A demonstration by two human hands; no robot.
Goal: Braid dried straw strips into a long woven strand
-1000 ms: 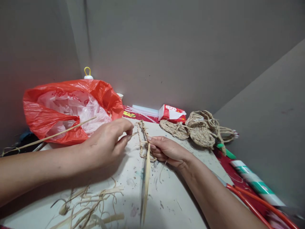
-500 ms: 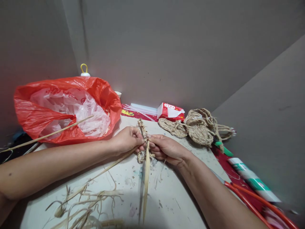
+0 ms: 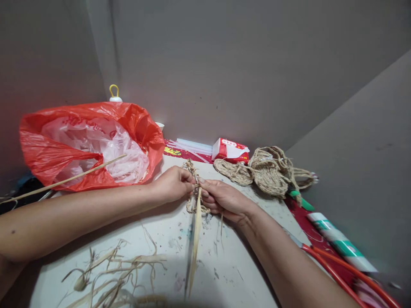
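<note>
In the head view my left hand (image 3: 176, 184) and my right hand (image 3: 224, 199) meet over the table, fingertips almost touching. Between them lies a small braided straw piece (image 3: 190, 166), partly hidden by the fingers, with a looped end below. My left thumb and fingers are pinched at a strand whose path is mostly hidden. The right thumb and forefinger close on the braid where a flat pale straw strip (image 3: 196, 233) leaves it. That strip hangs toward me, narrowing to a tip. Thin loose fibres dangle under my right hand.
Loose straw scraps (image 3: 125, 273) lie at the front left. A red plastic bag (image 3: 128, 115) stands behind my left forearm, a long stalk (image 3: 80, 175) across it. At the right are woven straw soles (image 3: 269, 179), a tissue pack (image 3: 221, 149), red-handled shears (image 3: 337, 273) and a green-and-white roll (image 3: 343, 241).
The strand that trailed from my left hand toward the lower left no longer shows below the forearm. My left hand has shifted slightly up, and its forearm a little higher. My right hand stays pinched.
</note>
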